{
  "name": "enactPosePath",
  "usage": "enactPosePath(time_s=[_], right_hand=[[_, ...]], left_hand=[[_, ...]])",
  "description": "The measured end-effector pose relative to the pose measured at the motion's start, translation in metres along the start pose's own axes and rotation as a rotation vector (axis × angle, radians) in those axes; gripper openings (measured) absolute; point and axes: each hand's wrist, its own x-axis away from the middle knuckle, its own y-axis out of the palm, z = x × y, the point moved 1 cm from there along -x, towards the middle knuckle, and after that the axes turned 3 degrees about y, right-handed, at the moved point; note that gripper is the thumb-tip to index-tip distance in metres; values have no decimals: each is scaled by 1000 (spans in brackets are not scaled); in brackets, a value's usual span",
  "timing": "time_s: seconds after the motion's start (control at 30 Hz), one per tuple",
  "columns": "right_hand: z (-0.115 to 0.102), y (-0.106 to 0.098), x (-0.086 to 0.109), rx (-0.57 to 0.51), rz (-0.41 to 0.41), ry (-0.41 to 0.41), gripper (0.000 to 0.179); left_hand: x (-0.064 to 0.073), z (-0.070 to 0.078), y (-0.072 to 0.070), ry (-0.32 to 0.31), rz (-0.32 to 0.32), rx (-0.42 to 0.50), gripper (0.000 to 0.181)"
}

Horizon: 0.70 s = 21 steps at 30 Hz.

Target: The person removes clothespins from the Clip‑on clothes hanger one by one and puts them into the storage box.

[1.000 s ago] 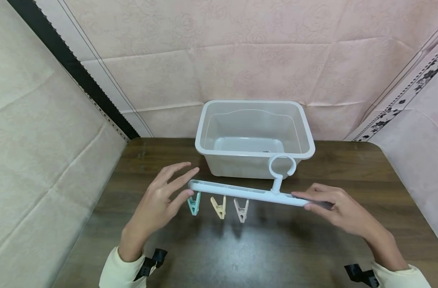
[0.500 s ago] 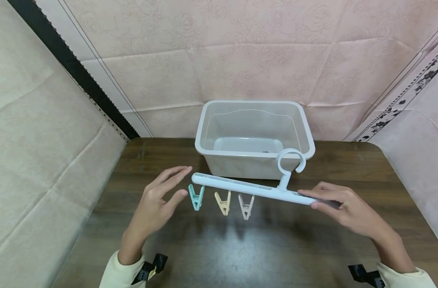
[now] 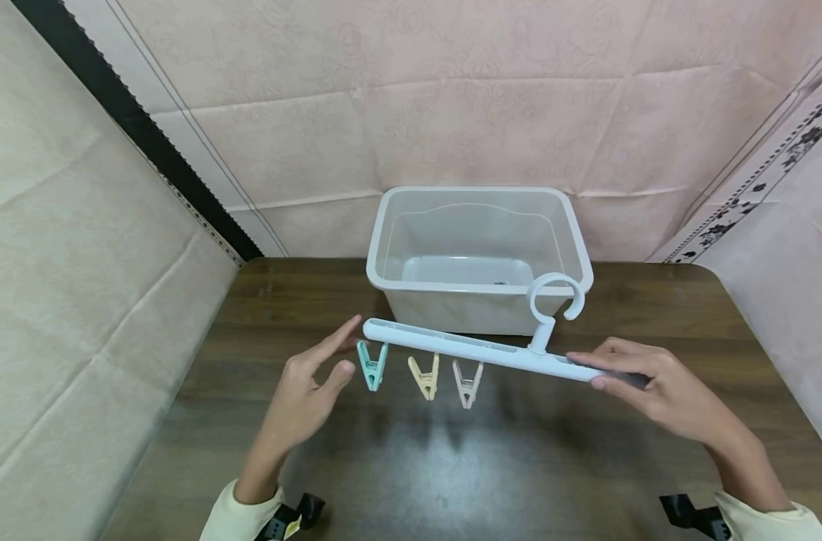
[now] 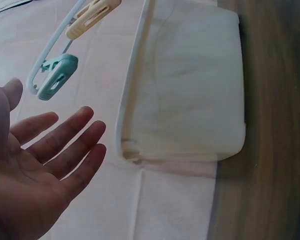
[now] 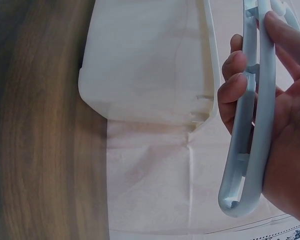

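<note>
My right hand grips the right end of a light blue clip hanger with an open round hook, holding it above the table. In the right wrist view, fingers curl round one side of the hanger and the thumb lies along it. Three clothespins hang from the bar's left half: a teal one, a yellow one and a pale grey one. Beside the bar's left end is my left hand, its fingers spread and relaxed. The left wrist view shows that palm holding nothing, below the teal clothespin.
A pale grey plastic bin stands at the back of the brown wooden table, behind the hanger. A tiny dark bit shows on its floor. Cream patterned cloth covers the wall behind and the sides.
My right hand has carried the hanger slightly right and up in the head view. My left fingertips, at the bar's left end a second ago, no longer hold it.
</note>
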Motion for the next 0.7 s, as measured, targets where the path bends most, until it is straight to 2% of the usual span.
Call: enactPosePath(time_s=[0.13, 0.23, 0.37, 0.47, 0.6, 0.7], right_hand=[[1, -1, 0, 3, 1, -3, 48], [1, -1, 0, -4, -3, -1, 45], [0, -1, 0, -12, -10, 8, 40], [-1, -2, 0, -15, -13, 14, 41], [-2, -2, 1, -24, -14, 20, 47], [-2, -2, 0, -26, -17, 22, 48]], left_hand=[[2, 0, 2, -124, -36, 117, 39], [1, -2, 3, -238, -80, 251, 43], [0, -7, 5, -348, -173, 509, 67], [2, -12, 6, -416, -194, 699, 71], [4, -20, 12, -442, -207, 958, 60], [4, -24, 20, -431, -269, 1165, 60]])
